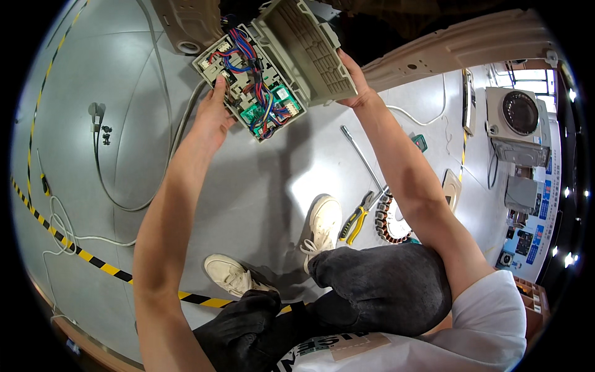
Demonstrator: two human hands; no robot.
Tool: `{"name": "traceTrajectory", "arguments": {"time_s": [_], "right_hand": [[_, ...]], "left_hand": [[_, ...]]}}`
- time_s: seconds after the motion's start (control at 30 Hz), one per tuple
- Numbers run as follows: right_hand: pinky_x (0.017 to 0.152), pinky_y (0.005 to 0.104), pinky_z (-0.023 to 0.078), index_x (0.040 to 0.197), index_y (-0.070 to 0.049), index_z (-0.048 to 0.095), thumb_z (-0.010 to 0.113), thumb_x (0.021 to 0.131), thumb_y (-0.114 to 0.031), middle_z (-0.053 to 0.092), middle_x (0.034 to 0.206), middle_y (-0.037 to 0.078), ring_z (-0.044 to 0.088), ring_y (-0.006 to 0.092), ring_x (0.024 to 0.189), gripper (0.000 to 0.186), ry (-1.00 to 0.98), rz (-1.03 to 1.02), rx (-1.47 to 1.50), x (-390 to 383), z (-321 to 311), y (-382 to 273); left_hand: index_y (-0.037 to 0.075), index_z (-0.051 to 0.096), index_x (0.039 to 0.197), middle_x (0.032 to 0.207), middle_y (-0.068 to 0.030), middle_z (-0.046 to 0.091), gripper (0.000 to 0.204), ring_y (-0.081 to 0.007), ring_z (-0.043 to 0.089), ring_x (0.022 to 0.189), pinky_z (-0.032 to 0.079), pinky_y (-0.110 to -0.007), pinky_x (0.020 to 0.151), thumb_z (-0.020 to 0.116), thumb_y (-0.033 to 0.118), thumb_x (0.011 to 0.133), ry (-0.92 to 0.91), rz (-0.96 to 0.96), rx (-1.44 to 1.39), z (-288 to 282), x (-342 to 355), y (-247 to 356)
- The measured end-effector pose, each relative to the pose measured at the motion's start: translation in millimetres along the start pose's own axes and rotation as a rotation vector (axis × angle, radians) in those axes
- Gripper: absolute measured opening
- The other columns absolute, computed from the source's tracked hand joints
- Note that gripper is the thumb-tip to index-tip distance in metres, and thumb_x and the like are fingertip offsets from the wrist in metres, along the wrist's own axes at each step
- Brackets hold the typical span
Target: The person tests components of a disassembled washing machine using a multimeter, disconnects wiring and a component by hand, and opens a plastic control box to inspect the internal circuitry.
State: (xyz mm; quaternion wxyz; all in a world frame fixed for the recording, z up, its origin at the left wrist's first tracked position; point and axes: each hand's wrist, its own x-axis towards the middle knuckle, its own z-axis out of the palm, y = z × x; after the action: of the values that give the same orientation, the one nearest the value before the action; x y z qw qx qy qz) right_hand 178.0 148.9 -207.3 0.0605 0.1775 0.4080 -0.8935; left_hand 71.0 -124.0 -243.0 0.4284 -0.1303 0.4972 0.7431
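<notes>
A grey plastic control box [296, 116] hangs open in front of me, its ribbed lid [304, 56] swung up to the right. Inside the box lie green circuit boards [283, 94], white connectors and a bundle of red, blue and black wires [251, 56]. My left hand [214, 116] is closed on the box's near left edge, the thumb reaching over onto the inside. With my right hand [354, 80] I grip the outer right edge of the lid; some of those fingers are hidden behind it.
A metal appliance frame [458, 40] spans the top. On the floor lie yellow-handled pliers [354, 224], a long metal wrench [362, 158], a motor stator [388, 223], a plug [95, 118] with a grey cable and a screwdriver [44, 184]. A washing machine [519, 115] stands at far right.
</notes>
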Motion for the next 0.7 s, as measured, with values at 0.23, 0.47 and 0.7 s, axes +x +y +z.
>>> {"name": "traceTrajectory", "arguments": {"time_s": [0.23, 0.47, 0.7], "right_hand": [[0.097, 0.041, 0.047, 0.133, -0.007, 0.049, 0.056, 0.089, -0.046, 0.057, 0.127, 0.013, 0.057, 0.025, 0.113, 0.06, -0.008, 0.012, -0.001, 0.0, -1.0, -1.6], [0.097, 0.0414, 0.047, 0.132, -0.006, 0.05, 0.057, 0.088, -0.048, 0.058, 0.126, 0.013, 0.058, 0.0252, 0.113, 0.061, 0.018, 0.003, -0.016, 0.7, 4.0, 0.0], [0.096, 0.0411, 0.047, 0.13, -0.006, 0.052, 0.057, 0.088, -0.048, 0.058, 0.126, 0.013, 0.058, 0.0249, 0.112, 0.06, 0.008, 0.009, -0.015, 0.8, 1.6, -0.7]], "left_hand": [[0.009, 0.045, 0.126, 0.117, -0.0039, 0.061, 0.047, -0.0191, 0.062, 0.102, 0.049, -0.042, 0.09, 0.049, 0.045, 0.096, -0.01, 0.001, -0.018, 0.3, 0.3, -0.2], [0.008, 0.045, 0.129, 0.118, -0.0044, 0.061, 0.05, -0.0197, 0.062, 0.103, 0.049, -0.043, 0.09, 0.049, 0.045, 0.096, -0.011, 0.005, 0.004, -2.5, 1.2, 0.7], [0.008, 0.049, 0.127, 0.115, -0.0067, 0.064, 0.046, -0.02, 0.064, 0.1, 0.051, -0.041, 0.089, 0.044, 0.044, 0.098, 0.016, 0.012, 0.019, 3.6, -3.5, 2.6]]}}
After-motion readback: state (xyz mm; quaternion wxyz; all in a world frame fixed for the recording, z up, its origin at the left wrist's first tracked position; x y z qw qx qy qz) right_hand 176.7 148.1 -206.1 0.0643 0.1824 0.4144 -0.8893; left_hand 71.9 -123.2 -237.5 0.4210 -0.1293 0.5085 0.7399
